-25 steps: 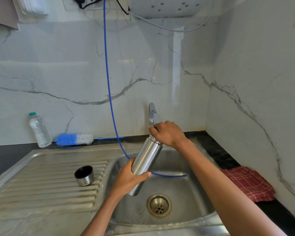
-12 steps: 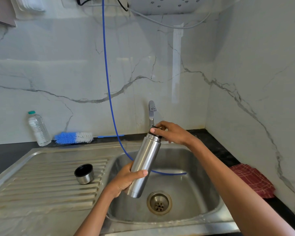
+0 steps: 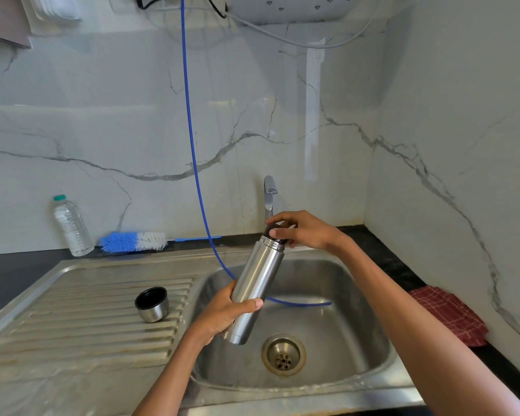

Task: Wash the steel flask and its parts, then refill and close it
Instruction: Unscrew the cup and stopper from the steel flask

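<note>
A: Which step is the person doing?

B: Low in the middle of the frame, the left hand [image 3: 222,313] is gripping the steel flask [image 3: 257,288], tilted over the sink [image 3: 370,298]. At its mouth the right hand [image 3: 305,231] is pinching the dark stopper [image 3: 276,230], judging by the grip, unscrewing it.

A: And next?

B: Probably lifting it clear and rinsing. The cup lid [image 3: 152,304] is sitting on the drainboard at left; further back, the bottle brush [image 3: 132,241] is lying on the desk.
</note>
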Motion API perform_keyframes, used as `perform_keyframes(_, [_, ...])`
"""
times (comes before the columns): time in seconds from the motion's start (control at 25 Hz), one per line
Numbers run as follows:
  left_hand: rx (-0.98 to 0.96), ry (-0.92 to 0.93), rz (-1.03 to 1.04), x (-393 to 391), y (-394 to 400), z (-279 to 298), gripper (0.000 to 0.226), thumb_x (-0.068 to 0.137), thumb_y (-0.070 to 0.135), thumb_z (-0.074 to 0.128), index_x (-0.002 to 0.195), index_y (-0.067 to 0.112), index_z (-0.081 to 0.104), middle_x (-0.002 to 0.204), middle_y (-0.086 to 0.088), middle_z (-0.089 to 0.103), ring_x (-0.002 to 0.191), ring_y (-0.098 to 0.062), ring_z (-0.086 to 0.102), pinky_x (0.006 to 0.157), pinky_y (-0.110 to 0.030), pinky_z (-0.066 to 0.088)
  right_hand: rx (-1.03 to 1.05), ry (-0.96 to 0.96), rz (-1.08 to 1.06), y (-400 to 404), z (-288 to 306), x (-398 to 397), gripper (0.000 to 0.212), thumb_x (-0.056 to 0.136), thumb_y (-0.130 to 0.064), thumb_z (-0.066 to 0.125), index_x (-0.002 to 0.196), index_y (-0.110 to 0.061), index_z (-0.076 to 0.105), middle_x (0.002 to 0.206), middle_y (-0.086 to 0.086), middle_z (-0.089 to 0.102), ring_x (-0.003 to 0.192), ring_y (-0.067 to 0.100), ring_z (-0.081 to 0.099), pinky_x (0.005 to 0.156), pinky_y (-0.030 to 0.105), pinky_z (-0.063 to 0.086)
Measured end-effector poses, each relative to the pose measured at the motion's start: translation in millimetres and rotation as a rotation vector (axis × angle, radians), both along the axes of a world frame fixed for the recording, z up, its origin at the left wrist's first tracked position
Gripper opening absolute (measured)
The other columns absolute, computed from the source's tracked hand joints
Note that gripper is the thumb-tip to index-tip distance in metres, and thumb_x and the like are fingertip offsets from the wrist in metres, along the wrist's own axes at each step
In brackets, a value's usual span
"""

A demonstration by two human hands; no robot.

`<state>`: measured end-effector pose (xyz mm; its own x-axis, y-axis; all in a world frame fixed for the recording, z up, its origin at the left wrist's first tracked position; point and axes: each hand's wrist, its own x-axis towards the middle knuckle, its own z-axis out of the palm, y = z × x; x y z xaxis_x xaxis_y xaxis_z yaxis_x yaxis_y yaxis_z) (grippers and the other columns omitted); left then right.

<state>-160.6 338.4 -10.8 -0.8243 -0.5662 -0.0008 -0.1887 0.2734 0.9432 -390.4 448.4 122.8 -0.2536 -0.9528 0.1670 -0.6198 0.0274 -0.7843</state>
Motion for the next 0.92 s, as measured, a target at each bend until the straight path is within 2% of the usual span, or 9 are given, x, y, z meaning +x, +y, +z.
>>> perform_keyframes(0.08, [-0.004, 0.008, 0.012, 0.7, -0.3, 0.5, 0.087, 0.057, 0.065, 0.082, 0.134, 0.037, 0.052, 0.118, 0.004, 0.07, 0.104, -0.011, 0.07, 0.08, -0.02, 0.055, 0.002, -0.153, 0.082, 4.0, 1.1, -3.4, 0.043, 0.098, -0.017, 0.063, 0.139, -0.03, 0.06, 0.131, -0.004, 0.061, 0.113, 0.01, 0.06, 0.082, 0.018, 0.051])
perform_keyframes(0.16, [-0.002, 0.012, 0.012, 0.3, -0.6, 0.1, 0.085, 0.058, 0.064, 0.082, 0.134, 0.037, 0.052, 0.119, 0.004, 0.069, 0.104, -0.01, 0.07, 0.08, -0.02, 0.055, 0.045, -0.152, 0.04, 2.6, -0.2, -1.1, 0.042, 0.099, -0.03, 0.063, 0.14, -0.031, 0.057, 0.13, -0.006, 0.061, 0.11, 0.01, 0.062, 0.086, 0.023, 0.053])
perform_keyframes(0.24, [-0.013, 0.01, 0.007, -0.1, -1.5, -0.9, 0.085, 0.06, 0.063, 0.082, 0.135, 0.037, 0.052, 0.12, 0.004, 0.069, 0.105, -0.01, 0.069, 0.081, -0.021, 0.055, 0.052, -0.004, -0.054, -3.4, -2.7, 1.4, 0.04, 0.096, -0.045, 0.065, 0.132, -0.026, 0.061, 0.116, 0.0, 0.067, 0.096, 0.015, 0.066, 0.081, 0.031, 0.057])
perform_keyframes(0.32, [-0.019, 0.001, 0.009, -0.2, -2.9, -2.0, 0.088, 0.059, 0.064, 0.082, 0.136, 0.036, 0.051, 0.121, 0.004, 0.068, 0.107, -0.011, 0.068, 0.084, -0.022, 0.055, 0.005, -0.023, -0.017, -3.7, -2.2, 0.1, 0.033, 0.098, -0.031, 0.066, 0.129, -0.023, 0.063, 0.115, 0.002, 0.067, 0.099, 0.016, 0.066, 0.08, 0.026, 0.058])
perform_keyframes(0.44, [-0.027, -0.001, 0.018, 0.3, -5.0, -3.2, 0.09, 0.059, 0.066, 0.082, 0.138, 0.037, 0.05, 0.123, 0.004, 0.067, 0.109, -0.013, 0.068, 0.088, -0.026, 0.056, -0.01, -0.175, 0.087, 0.7, -0.6, -2.0, 0.043, 0.098, -0.011, 0.059, 0.138, -0.024, 0.059, 0.128, -0.001, 0.062, 0.112, 0.015, 0.062, 0.082, 0.021, 0.054])
perform_keyframes(0.6, [-0.047, -0.021, 0.003, -1.0, -4.6, -3.6, 0.088, 0.059, 0.065, 0.083, 0.136, 0.035, 0.051, 0.121, 0.005, 0.068, 0.107, -0.011, 0.069, 0.084, -0.023, 0.056, 0.062, 0.064, -0.063, -5.8, 0.2, 4.7, 0.038, 0.096, -0.042, 0.065, 0.131, -0.026, 0.06, 0.114, -0.001, 0.064, 0.097, 0.02, 0.066, 0.077, 0.032, 0.058])
perform_keyframes(0.76, [-0.054, -0.035, 0.003, -1.3, -4.4, -3.5, 0.082, 0.065, 0.059, 0.084, 0.136, 0.036, 0.05, 0.121, 0.006, 0.068, 0.106, -0.009, 0.069, 0.081, -0.021, 0.056, 0.022, -0.085, 0.053, -0.2, 1.2, -0.2, 0.036, 0.096, -0.012, 0.062, 0.13, -0.023, 0.063, 0.125, -0.001, 0.061, 0.111, 0.015, 0.06, 0.086, 0.025, 0.054])
perform_keyframes(0.84, [-0.046, -0.027, 0.004, -1.6, -3.2, -2.5, 0.078, 0.067, 0.055, 0.083, 0.135, 0.036, 0.05, 0.121, 0.006, 0.067, 0.105, -0.009, 0.068, 0.078, -0.019, 0.055, 0.043, -0.129, 0.037, 1.5, 1.2, -0.4, 0.037, 0.098, -0.022, 0.063, 0.135, -0.027, 0.059, 0.129, -0.003, 0.059, 0.114, 0.015, 0.059, 0.089, 0.028, 0.054])
perform_keyframes(0.92, [-0.044, -0.025, 0.003, -1.4, -3.0, -2.8, 0.078, 0.068, 0.054, 0.083, 0.136, 0.036, 0.049, 0.121, 0.006, 0.067, 0.105, -0.01, 0.068, 0.078, -0.019, 0.055, 0.089, -0.036, -0.053, -1.8, 1.9, 1.0, 0.04, 0.097, -0.044, 0.064, 0.132, -0.025, 0.059, 0.121, -0.002, 0.063, 0.105, 0.016, 0.063, 0.085, 0.031, 0.058])
